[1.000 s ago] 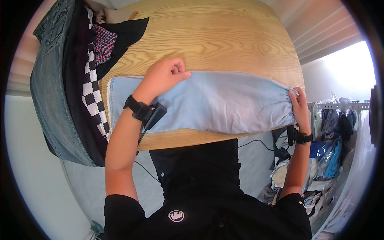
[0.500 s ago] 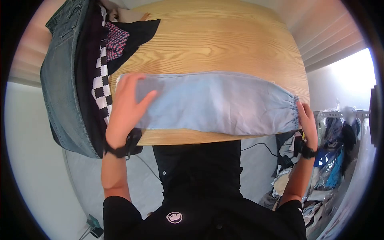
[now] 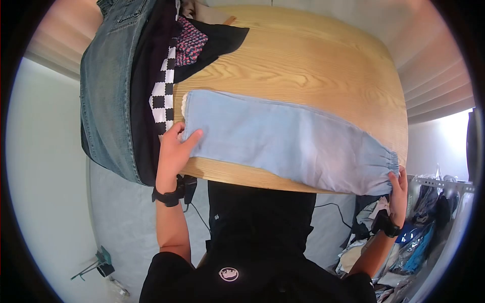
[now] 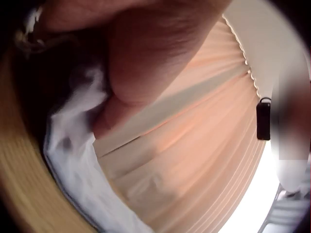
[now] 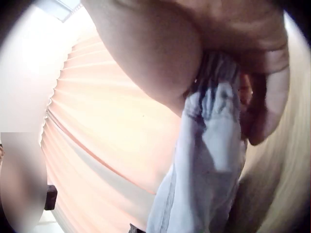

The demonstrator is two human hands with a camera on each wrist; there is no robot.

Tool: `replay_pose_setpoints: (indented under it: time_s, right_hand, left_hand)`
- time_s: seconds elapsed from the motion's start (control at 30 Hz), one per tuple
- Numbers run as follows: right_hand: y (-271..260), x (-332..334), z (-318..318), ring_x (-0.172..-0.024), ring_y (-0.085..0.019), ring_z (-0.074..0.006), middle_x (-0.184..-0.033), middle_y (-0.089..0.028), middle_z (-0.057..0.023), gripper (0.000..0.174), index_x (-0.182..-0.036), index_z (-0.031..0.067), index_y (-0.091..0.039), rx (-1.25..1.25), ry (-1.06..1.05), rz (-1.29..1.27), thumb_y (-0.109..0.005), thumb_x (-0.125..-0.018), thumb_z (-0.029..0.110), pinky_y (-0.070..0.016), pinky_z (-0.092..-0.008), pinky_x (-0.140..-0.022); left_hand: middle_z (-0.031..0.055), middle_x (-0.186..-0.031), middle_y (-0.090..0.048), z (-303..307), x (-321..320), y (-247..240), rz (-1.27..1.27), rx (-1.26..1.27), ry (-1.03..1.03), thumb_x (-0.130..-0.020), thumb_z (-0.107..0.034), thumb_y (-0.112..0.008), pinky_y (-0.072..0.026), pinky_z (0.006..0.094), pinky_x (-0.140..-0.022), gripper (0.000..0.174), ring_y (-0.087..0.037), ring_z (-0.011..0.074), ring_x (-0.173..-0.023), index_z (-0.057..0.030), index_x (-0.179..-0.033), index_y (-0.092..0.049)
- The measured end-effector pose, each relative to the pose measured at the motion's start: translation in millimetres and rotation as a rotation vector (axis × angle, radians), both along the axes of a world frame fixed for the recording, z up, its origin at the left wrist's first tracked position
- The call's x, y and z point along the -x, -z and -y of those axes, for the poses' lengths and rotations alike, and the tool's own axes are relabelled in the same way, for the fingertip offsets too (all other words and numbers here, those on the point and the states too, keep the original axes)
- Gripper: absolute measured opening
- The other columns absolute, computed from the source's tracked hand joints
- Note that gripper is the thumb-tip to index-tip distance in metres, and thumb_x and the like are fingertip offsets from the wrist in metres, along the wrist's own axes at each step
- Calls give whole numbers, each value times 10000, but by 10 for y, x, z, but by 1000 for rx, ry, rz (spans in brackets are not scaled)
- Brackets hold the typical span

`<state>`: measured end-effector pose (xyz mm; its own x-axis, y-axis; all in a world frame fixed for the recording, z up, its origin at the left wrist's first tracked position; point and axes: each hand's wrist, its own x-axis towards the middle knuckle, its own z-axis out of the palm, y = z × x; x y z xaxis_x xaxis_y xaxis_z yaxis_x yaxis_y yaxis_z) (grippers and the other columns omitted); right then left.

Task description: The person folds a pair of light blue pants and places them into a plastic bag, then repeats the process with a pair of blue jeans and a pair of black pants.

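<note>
A light blue garment (image 3: 252, 126), folded into a long strip, lies across the front of the wooden table. Its left end has a pale frilly trim (image 3: 184, 107); the right end is gathered by an elastic band (image 3: 393, 162). My left hand (image 3: 174, 154) pinches the near left corner, thumb on top, with the other fingertips partly hidden at the edge. At the opposite end, my right hand (image 3: 399, 194) grips the elastic. In the right wrist view the gathered fabric (image 5: 214, 99) runs between thumb and fingers.
Jeans (image 3: 111, 86) and black clothes hang over the table's left edge, beside a black-and-white checked cloth (image 3: 162, 96). Behind these lie a pink-and-blue patterned piece (image 3: 191, 43) and a black cloth (image 3: 227, 40). Bagged clothes (image 3: 414, 242) fill the right side beneath a rack. Bare wood (image 3: 313, 60) lies behind the garment.
My left hand has gone from above the garment to its left end and now pinches the near corner. The garment's right end has turned nearer to me, with my right hand still at the elastic.
</note>
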<state>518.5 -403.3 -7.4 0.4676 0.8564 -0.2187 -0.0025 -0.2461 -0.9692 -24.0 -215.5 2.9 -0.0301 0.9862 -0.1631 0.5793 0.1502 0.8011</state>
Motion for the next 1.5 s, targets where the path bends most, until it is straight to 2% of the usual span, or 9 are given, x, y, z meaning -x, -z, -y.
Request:
replay_pose_setpoints:
  time_s: [0.23, 0.5, 0.7, 0.8, 0.9, 1.0, 1.23, 1.43, 1.5]
  right_hand:
    - [-333, -358, -55, -1034, -573, -163, -1106, -600, -58, 298, -1201, 51, -545, -147, 432, -119, -612, -932, 161, -446, -301, -916]
    - [-1195, 231, -551, -1023, -575, -162, -1105, -603, -74, 308, -1211, 27, -529, -271, 186, 36, -598, -943, 161, -445, -288, -909]
    - [-1498, 1660, -1218, -931, -571, -114, -1008, -583, -41, 293, -1174, 41, -526, -321, -11, 675, -641, -906, 64, -467, -223, -758]
    - [-1388, 2514, -1537, -909, -577, -118, -994, -576, -39, 326, -1152, 49, -543, -371, -156, 851, -689, -861, 67, -495, -223, -648]
    - [-1088, 3331, -1628, -889, -595, -322, -947, -569, -136, 387, -1141, 53, -535, -333, -443, 910, -692, -787, 51, -492, -403, -780]
    - [-880, 3589, -1480, -1085, -521, -381, -1162, -515, -187, 532, -1248, 11, -483, -251, -931, 892, -715, -782, 118, -448, -411, -915]
    - [-677, 3057, -1021, -1331, -363, -417, -1385, -426, -199, 572, -1316, 22, -474, -50, -758, 1032, -709, -811, 148, -332, -474, -1080]
    - [-187, 2506, -701, -1414, -240, -432, -1514, -301, -216, 625, -1410, 48, -426, 20, -579, 1169, -655, -866, 252, -235, -505, -1137]
    - [-13, 2425, -632, -1420, -229, -434, -1533, -274, -218, 637, -1427, 62, -418, 37, -573, 1222, -640, -877, 296, -216, -523, -1139]
  left_hand:
    - [107, -1031, -663, 60, -218, 172, 572, 57, 29, -863, -62, -708, -500, 243, -758, 489, -623, 113, -878, -15, -1255, -420]
    - [76, -1077, -645, 170, -289, 193, 727, 7, 37, -906, -53, -661, -483, 218, -730, 422, -603, 79, -876, -36, -1268, -444]
    - [-13, -947, -585, 153, -169, 241, 640, -22, 139, -925, -53, -630, -367, 188, -591, 299, -481, 24, -727, -44, -1201, -514]
    - [15, -858, -604, 133, -97, 229, 618, 46, 144, -931, -101, -632, -415, 211, -646, 260, -527, 49, -762, -8, -1154, -536]
    - [14, -855, -615, 115, -98, 161, 717, 80, 60, -930, -122, -635, -434, 218, -660, 248, -540, 59, -758, 8, -1129, -565]
    - [41, -878, -639, 115, -102, 59, 867, 135, -2, -903, -188, -682, -461, 246, -679, 313, -564, 83, -774, 20, -1115, -582]
    - [12, -880, -640, 122, -193, 239, 459, -106, 122, -851, -125, -737, -456, 215, -663, 310, -558, 52, -757, 3, -1083, -576]
    - [68, -911, -662, 131, -202, 326, 561, -54, 9, -837, -132, -730, -480, 269, -675, 288, -581, 102, -749, 18, -1036, -585]
    - [84, -1041, -648, 133, -164, 313, 576, -62, 14, -883, -109, -684, -480, 273, -768, 357, -584, 118, -879, 19, -1177, -527]
